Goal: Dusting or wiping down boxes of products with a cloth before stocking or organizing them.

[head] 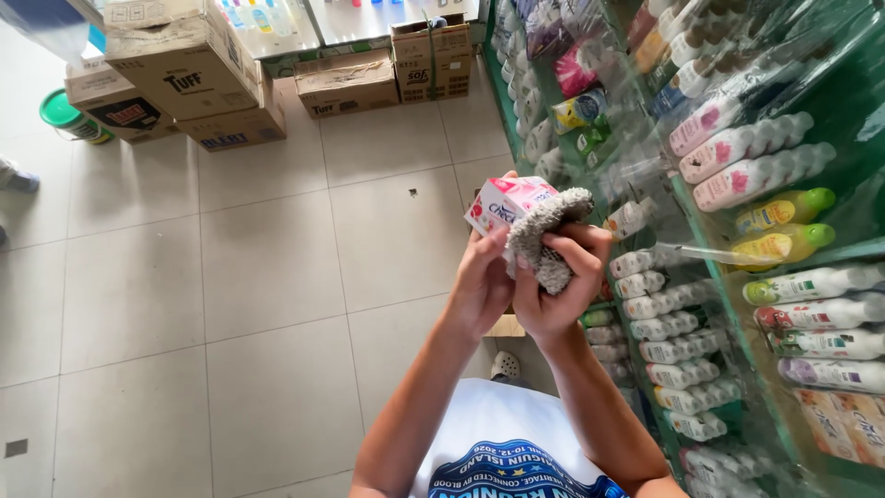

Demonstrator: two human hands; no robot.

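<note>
Hands meet mid-frame, a bit right of center. Left hand (481, 281) is pinching a small pink and white box (505, 201) from below, fingers closed on its lower edge. Right hand (560, 277) is clamped on a grey fuzzy rag (546, 238), which presses against the box's right side. Green shelves (834, 111) packed with bottles (751, 175) fill the right of the frame, just beside the hands. Cardboard boxes (189, 65) sit on the tiled floor (230, 277) upper left, next to a green bucket (64, 112).
</note>
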